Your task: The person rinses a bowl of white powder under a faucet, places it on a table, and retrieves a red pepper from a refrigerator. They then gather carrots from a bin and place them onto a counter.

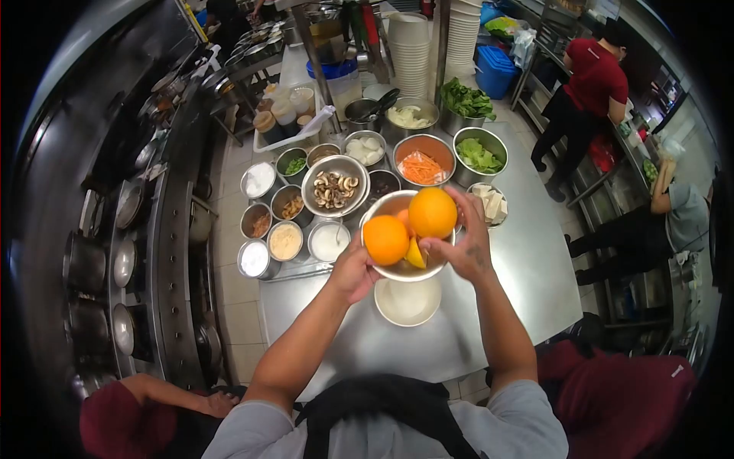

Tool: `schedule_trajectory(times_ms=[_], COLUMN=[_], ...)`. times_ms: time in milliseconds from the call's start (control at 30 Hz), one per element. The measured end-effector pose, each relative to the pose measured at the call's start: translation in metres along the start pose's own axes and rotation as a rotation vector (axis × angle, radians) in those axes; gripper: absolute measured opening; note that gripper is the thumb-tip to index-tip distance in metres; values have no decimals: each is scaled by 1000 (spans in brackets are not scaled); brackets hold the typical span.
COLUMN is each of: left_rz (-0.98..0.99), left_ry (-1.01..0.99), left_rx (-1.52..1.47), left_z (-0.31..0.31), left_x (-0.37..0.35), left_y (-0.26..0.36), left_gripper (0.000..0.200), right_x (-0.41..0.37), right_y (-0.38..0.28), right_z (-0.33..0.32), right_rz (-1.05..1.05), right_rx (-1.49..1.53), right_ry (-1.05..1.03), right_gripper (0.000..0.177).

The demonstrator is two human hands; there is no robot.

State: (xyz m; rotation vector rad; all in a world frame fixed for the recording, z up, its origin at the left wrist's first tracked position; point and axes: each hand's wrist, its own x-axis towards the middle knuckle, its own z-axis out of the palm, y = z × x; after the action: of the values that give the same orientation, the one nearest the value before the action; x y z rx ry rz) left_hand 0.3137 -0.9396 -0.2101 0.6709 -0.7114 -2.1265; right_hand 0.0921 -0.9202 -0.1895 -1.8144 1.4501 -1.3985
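- Left hand: grip closed on the near-left side of a steel bowl, thumb by the rim.
- Right hand: grip curled at the bowl's right side, thumb by a yellow citrus wedge, fingers along the right-hand orange; cannot tell whether it pinches fruit or rim.
- Left-hand orange: in the same bowl, at its left side; wedge lies between the two oranges.
- Step in hand, judged: holding the fruit bowl up with both hands, above the bench.
- Next move, judged: calls for a level, two-sided hold; oranges sit high and could roll over the rim.
- White bowl: on bench, just nearer the body, partly under the held bowl.
- Beyond: sliced mushrooms in a bowl, white blocks, shredded carrot, cut lettuce.
- Farther: leafy greens, tall bowl stack.
- Off right: person in a red shirt, standing at another counter.
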Motion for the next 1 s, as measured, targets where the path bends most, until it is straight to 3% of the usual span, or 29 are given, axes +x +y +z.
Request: schedule_trajectory(times_ms=[67,100,167,200,233,300,333,433,533,633,733,833,1000], left_rz=[11,19,-35,-32,-41,-44,-56,-62,-82,-103,69,227,301], left_ry=[-14,-25,-1,12,4,-33,-37,-90,-168,-251,-93,59,668], left_rx=[13,13,-32,-30,-35,14,5,15,96,26,160,299,349], left_z=[-1,0,3,3,2,0,2,14,27,23,12,-44,-156], left_x=[-21,-30,-50,-57,-61,-68,-70,-65,-43,-23,-50,-96,-198], left_y=[-5,-4,-2,-3,-3,-4,-4,-8,-4,12,47,77,79], left_gripper=[48,48,52,52,52,54,55,49,54,61,65,59,48], right_x=[-23,-34,-59,-70,-74,-82,-86,-90,-76,-43,-3,42,126], right_y=[-13,-19,-25,-18,-24,-41,-49,-56,-57,-55,-32,5,66], right_z=[-2,-2,-1,-3,-8,-18,-15,-14,-23,-39,-47,-44,-16], right_rz=[-60,-70,229,403,409,639,659,662,639,640,613,591,462], right_rx=[-108,-116,469,482,473,601,617,715,613,604,579,590,556], right_ry=[-37,-34,19,-62,-55,-403,-400,-276,-114,-87,-89,-38,71], right_gripper=[92,92,92,84,84,72,53,38,33,35,37,38,34])
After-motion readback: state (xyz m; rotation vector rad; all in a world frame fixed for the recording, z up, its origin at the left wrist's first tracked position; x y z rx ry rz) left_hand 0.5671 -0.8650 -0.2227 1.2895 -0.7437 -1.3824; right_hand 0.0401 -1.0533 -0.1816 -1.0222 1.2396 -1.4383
